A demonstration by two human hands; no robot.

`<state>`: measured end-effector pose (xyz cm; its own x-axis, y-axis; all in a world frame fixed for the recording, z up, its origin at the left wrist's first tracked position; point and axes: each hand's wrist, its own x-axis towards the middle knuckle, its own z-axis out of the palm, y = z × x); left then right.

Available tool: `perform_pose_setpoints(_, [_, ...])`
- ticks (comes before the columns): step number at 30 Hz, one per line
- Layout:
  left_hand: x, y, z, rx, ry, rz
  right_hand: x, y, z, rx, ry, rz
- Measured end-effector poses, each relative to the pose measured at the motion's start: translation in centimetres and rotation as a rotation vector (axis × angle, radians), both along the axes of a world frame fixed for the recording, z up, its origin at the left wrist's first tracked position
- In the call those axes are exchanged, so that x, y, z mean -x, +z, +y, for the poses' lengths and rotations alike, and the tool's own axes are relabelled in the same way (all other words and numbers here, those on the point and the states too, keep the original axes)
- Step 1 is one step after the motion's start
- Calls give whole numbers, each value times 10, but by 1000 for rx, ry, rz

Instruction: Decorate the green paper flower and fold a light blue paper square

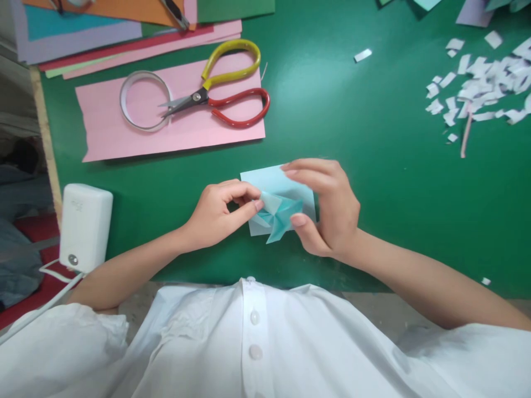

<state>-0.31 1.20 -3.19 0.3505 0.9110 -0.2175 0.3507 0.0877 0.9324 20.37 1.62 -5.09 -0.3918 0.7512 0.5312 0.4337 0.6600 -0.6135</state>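
Observation:
A light blue sheet of paper [265, 179], partly folded into a teal pointed shape, lies on the green table [352, 143] just in front of me. My left hand [218, 213] is closed, pinching a folded flap at the paper's left side between thumb and fingers. My right hand [327, 207] curves over the paper's right side, with the fingers on its top edge and the thumb pressed against the teal fold. Both hands grip the same paper.
Scissors [224, 91] with one yellow and one red handle lie on a pink sheet [124, 132] beside a white paper ring [143, 99]. Stacked coloured paper [83, 33] sits at the back left. White paper scraps [485, 83] lie scattered back right. A white box [85, 226] stands at the left edge.

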Motion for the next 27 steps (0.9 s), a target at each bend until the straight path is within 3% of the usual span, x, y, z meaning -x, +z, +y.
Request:
perform_pose_setpoints(4, [0,0,0,4,-4,-2,0,1,4,213,48,9])
perform_pose_setpoints(8, [0,0,0,-31,-13,10,0,3,6,271,52,-86])
perform_pose_setpoints(13, [0,0,1,-105,-67,38,2,5,8,379,42,-14])
perform_pose_setpoints(27, [-1,-1,1,-226,-159,117,5,1,6,334,110,48])
